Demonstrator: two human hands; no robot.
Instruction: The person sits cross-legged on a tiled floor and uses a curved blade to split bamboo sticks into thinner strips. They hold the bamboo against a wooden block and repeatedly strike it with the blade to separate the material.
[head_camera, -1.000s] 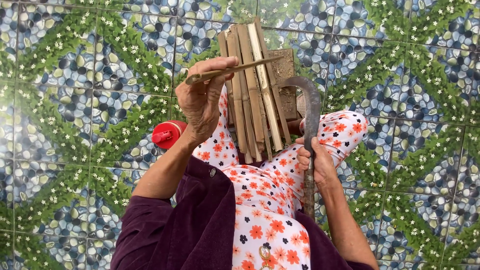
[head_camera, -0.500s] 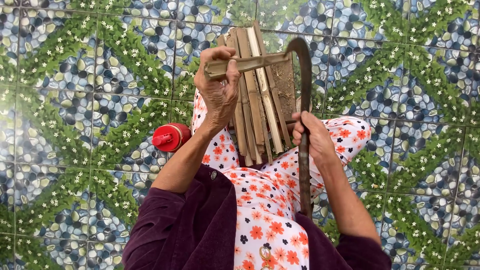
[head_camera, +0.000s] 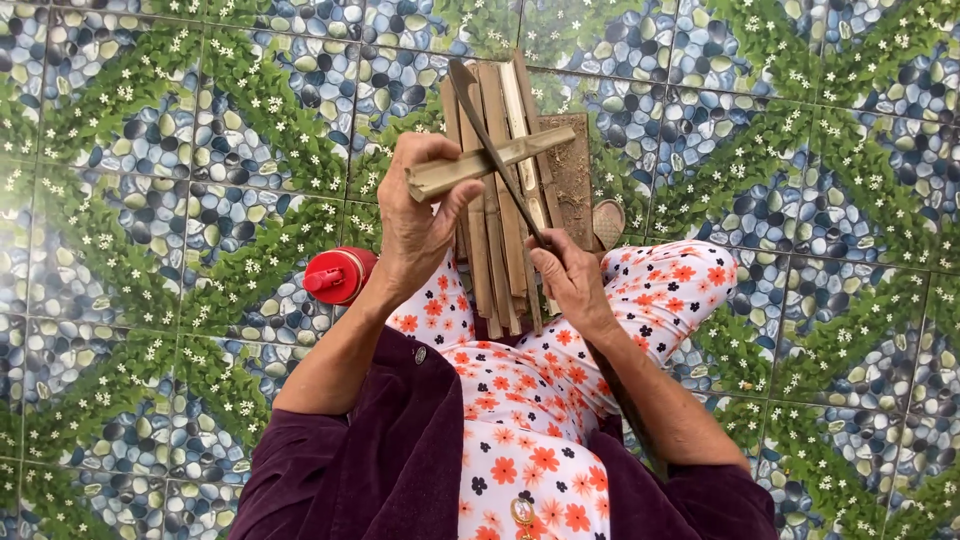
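Right hand (head_camera: 570, 285) clenched on curved knife (head_camera: 497, 150) over lap. Left hand (head_camera: 420, 215) gripping short bamboo strip (head_camera: 490, 165), blade laid across it. Beyond, bamboo slat bundle (head_camera: 500, 240) on tiled floor (head_camera: 150, 200); red bottle (head_camera: 338, 275) just left.

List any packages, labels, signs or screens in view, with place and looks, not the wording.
No labels, signs or screens show.
Red plastic container: lies on the patterned tiled floor, beside the left hand; rounded, all red, narrower cap end pointing left; the only package-like thing.
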